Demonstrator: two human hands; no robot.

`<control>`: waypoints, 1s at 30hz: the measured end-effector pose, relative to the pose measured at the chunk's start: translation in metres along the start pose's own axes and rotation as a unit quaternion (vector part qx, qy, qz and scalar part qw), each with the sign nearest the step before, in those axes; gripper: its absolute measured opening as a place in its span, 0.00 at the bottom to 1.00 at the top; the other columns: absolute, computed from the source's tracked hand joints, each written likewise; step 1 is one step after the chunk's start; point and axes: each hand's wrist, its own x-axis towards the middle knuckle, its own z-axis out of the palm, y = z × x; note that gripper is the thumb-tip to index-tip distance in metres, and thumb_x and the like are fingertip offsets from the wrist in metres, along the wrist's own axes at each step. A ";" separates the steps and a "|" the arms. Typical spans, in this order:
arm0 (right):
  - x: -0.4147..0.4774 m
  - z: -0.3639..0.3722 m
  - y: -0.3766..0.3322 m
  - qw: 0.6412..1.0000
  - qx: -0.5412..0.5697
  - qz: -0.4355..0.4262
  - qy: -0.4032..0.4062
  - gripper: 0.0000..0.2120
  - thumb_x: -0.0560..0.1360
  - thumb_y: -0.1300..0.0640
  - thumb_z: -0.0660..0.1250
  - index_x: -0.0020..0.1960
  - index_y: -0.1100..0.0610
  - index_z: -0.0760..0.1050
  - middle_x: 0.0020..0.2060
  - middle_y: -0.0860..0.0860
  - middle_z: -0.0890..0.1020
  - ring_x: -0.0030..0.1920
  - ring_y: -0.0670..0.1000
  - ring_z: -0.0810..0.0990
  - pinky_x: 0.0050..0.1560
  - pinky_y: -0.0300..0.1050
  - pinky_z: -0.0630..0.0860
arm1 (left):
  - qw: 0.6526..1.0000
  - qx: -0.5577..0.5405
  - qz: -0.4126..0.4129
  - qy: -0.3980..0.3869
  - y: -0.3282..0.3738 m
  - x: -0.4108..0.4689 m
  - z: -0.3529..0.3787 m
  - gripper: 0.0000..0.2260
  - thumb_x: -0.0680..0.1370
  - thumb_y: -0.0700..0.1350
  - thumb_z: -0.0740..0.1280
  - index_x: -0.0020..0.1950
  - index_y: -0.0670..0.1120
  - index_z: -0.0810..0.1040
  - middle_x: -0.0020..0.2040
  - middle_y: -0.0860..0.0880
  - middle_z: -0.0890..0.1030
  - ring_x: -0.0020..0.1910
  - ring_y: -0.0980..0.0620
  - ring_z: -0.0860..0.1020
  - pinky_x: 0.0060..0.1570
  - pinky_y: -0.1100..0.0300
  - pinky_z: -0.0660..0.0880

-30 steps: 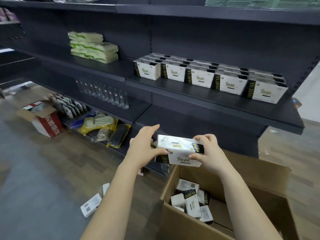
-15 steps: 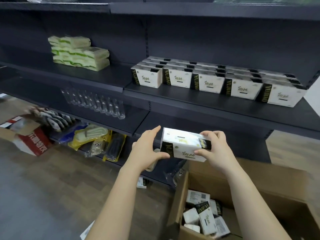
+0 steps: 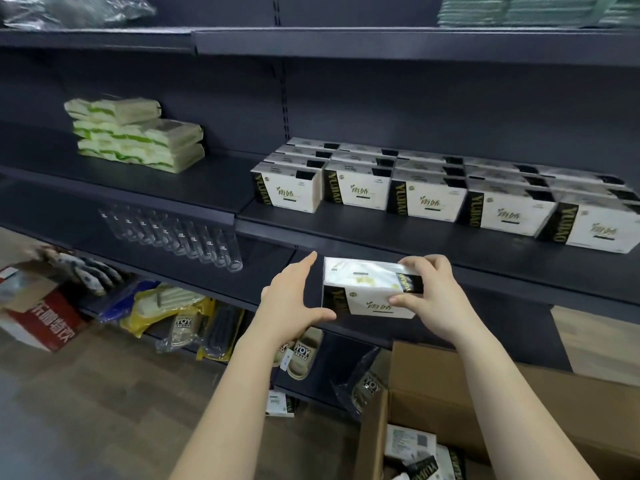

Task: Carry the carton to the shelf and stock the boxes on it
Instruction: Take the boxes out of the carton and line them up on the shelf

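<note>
I hold a white box [image 3: 367,289] with a black-and-gold stripe just below the front edge of the dark shelf [image 3: 381,233]. My right hand [image 3: 429,296] grips its right end. My left hand [image 3: 294,299] is spread beside its left end, fingers off the box, only the thumb touching the lower left corner. On the shelf above stand several rows of the same boxes [image 3: 429,199]. The open brown carton [image 3: 450,382] sits on the floor at bottom right, with more boxes [image 3: 410,441] inside.
Green-and-white packs [image 3: 138,136] are stacked on the shelf's left half. Clear bottles [image 3: 173,237] lie one level lower, bagged slippers [image 3: 180,313] below them. A red-and-white carton [image 3: 45,317] and a small box [image 3: 277,403] lie on the wooden floor.
The box has risen from above the carton towards the shelf edge. My left hand's fingers have come off it and spread. The view has moved closer to the shelf.
</note>
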 end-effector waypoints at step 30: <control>0.194 0.049 -0.047 0.975 -0.084 0.100 0.179 0.47 0.66 0.51 0.80 0.78 0.53 0.58 0.70 0.55 0.58 0.62 0.58 0.74 0.61 0.47 0.72 | 0.990 0.035 0.111 -0.082 -0.082 0.205 -0.054 0.34 0.72 0.53 0.74 0.76 0.54 0.64 0.71 0.48 0.69 0.70 0.47 0.68 0.68 0.44 0.67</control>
